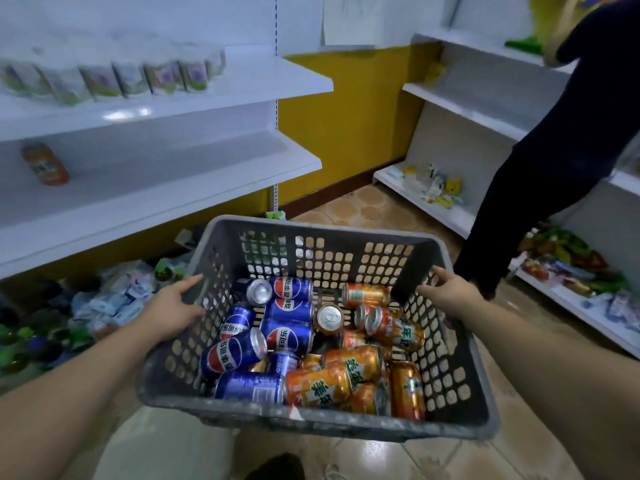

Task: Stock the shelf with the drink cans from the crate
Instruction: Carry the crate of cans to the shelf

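The left hand (175,306) and right hand (448,289) are gripping one crate (322,231) holding about eight blue cans (289,336) and nine orange cans (318,384).

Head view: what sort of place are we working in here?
Most likely a small grocery shop mid-restock: white retail shelving with a row of pouches, a grey plastic crate of blue cans and orange cans, and packets heaped on the floor.

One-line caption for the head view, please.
Left hand and right hand grip a grey crate of blue cans and orange cans beside a white shelf.
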`<control>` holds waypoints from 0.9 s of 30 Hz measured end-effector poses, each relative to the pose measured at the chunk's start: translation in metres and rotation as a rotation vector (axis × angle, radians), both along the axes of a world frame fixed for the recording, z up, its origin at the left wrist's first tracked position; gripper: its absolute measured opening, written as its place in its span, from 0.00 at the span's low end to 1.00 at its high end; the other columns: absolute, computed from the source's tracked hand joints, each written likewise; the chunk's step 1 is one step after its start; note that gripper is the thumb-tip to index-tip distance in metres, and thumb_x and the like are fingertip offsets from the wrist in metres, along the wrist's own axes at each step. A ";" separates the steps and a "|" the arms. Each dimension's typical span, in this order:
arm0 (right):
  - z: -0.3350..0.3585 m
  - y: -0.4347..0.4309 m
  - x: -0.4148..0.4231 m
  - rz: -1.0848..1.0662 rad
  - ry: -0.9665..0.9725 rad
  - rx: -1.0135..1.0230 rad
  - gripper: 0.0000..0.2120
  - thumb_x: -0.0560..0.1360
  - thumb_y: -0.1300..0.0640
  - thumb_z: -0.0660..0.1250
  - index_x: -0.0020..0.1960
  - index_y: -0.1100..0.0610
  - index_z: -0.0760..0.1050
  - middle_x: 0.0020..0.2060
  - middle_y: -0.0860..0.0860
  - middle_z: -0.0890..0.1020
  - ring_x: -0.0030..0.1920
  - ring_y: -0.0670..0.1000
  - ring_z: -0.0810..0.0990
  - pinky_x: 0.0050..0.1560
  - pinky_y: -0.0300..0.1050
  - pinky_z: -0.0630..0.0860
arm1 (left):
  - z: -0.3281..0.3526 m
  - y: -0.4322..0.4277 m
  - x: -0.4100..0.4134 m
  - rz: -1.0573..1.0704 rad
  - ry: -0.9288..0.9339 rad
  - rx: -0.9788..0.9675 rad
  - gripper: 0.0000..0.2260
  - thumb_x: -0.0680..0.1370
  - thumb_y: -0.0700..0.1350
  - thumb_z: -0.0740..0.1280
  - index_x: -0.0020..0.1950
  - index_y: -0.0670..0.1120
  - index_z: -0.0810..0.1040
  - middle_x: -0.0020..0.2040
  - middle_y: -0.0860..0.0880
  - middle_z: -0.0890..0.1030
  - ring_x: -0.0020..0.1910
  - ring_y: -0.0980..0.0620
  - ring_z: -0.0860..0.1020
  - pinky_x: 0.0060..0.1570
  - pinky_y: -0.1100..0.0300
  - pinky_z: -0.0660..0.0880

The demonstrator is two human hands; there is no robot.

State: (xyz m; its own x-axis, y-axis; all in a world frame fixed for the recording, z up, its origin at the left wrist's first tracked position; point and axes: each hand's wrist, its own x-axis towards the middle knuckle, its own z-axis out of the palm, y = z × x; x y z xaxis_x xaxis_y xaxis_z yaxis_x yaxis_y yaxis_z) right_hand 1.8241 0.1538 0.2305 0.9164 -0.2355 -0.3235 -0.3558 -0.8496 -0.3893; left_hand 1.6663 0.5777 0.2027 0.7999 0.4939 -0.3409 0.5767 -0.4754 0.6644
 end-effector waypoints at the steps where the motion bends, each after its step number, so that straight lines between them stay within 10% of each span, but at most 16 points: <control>1: -0.003 -0.001 0.011 -0.003 0.009 -0.002 0.35 0.74 0.41 0.69 0.76 0.41 0.58 0.68 0.55 0.74 0.61 0.57 0.78 0.58 0.56 0.78 | -0.002 0.002 0.016 -0.003 0.002 -0.005 0.33 0.71 0.37 0.71 0.73 0.56 0.67 0.53 0.40 0.79 0.37 0.44 0.82 0.42 0.49 0.81; 18: -0.051 0.001 0.194 -0.124 0.150 0.132 0.32 0.77 0.47 0.66 0.77 0.42 0.57 0.69 0.58 0.71 0.57 0.57 0.79 0.43 0.49 0.79 | -0.034 0.016 0.264 -0.147 0.065 0.022 0.31 0.72 0.38 0.71 0.73 0.55 0.67 0.56 0.42 0.79 0.39 0.48 0.80 0.43 0.53 0.79; 27: -0.057 -0.015 0.261 -0.149 0.124 0.200 0.33 0.76 0.44 0.67 0.77 0.41 0.57 0.67 0.58 0.73 0.56 0.58 0.79 0.54 0.57 0.80 | -0.045 0.012 0.345 -0.154 0.051 0.004 0.31 0.72 0.39 0.72 0.71 0.58 0.67 0.58 0.43 0.79 0.42 0.46 0.81 0.47 0.49 0.79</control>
